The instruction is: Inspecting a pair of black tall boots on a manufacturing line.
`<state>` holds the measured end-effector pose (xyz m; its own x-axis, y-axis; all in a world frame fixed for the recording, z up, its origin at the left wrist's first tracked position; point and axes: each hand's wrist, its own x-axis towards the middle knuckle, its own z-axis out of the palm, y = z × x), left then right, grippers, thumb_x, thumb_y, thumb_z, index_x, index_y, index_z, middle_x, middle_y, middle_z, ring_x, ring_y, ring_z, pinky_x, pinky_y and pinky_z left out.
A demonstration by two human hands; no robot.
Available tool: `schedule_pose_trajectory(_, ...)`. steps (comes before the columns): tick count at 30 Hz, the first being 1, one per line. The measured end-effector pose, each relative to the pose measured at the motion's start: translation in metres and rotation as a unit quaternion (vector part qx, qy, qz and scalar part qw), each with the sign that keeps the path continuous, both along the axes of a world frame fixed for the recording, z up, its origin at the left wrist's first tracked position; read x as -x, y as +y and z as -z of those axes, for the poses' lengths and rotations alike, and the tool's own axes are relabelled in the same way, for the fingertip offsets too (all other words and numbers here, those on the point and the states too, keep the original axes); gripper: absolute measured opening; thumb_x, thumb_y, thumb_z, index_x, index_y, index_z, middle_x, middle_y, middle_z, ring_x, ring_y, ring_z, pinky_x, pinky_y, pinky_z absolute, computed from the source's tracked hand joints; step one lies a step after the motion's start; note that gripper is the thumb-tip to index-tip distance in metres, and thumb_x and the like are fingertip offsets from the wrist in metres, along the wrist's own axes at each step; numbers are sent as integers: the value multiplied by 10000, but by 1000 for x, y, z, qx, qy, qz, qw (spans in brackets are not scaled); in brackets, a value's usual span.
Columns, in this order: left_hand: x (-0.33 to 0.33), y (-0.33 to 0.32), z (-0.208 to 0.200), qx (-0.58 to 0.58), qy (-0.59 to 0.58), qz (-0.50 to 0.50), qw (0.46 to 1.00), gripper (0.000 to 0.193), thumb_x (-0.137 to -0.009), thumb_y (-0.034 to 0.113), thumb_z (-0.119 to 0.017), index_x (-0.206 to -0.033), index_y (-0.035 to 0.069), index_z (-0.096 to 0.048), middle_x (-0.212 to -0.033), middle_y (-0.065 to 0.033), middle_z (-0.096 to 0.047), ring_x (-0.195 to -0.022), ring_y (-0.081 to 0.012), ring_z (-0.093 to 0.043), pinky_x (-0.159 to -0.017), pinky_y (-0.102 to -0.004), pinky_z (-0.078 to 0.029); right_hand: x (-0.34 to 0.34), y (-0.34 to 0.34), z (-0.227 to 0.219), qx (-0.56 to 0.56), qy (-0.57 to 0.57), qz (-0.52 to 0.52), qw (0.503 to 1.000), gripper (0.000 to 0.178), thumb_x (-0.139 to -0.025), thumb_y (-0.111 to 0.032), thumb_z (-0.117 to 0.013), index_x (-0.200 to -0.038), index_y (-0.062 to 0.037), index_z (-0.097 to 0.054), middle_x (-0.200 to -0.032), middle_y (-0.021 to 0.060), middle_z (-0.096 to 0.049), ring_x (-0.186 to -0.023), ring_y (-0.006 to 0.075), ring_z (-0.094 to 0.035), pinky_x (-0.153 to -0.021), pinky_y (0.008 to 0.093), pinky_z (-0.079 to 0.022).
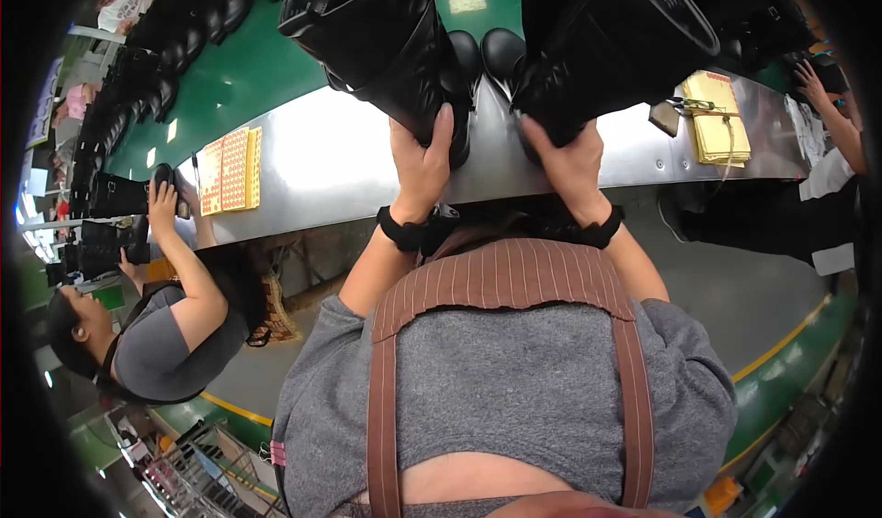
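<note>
Two tall black boots stand side by side on the metal-edged worktable in front of me. My left hand (423,164) is wrapped round the lower back of the left boot (372,45), thumb pointing up along it. Round the lower back of the right boot (616,54), my right hand (568,164) is closed in the same way. The toes point away from me and lie close together, and the wide shafts lean outward. My fingers are partly hidden behind the boots. Each wrist wears a black band.
On the steel strip (317,164) lie a stack of orange-dotted yellow sheets (230,173) to the left and a tied yellow bundle (719,132) to the right. Rows of black boots (170,45) line the far left. A co-worker (170,334) handles boots at left; another person's hand (813,86) shows at right.
</note>
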<state>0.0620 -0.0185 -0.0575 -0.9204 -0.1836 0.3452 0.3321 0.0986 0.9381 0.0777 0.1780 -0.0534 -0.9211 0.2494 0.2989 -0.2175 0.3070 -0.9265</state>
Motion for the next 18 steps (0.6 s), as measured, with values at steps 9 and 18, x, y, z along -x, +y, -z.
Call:
schedule_pose_trajectory(9,-4,-22,-14,62,18,-54,996,771,-792,108,-740,-1395,-30,-278,-1321,-129,-437,-1179,-207,-446,-1008,-325,-351,19,88,-7,15,97,35,995,328,-807,-122,-764,-1053,44,-623,-958,77,-695,-854,128,-637,-800,270,-496)
schedule_pose_trajectory(18,11,-9,-174,334,368,-76,864,967,-677,331,-848,-1403,4,-300,-1195,-146,-512,-1159,-265,-489,-1005,-413,-372,-3,100,-11,-172,139,94,971,406,-740,-147,-797,-1035,15,-569,-899,88,-619,-803,223,-582,-764,327,-472)
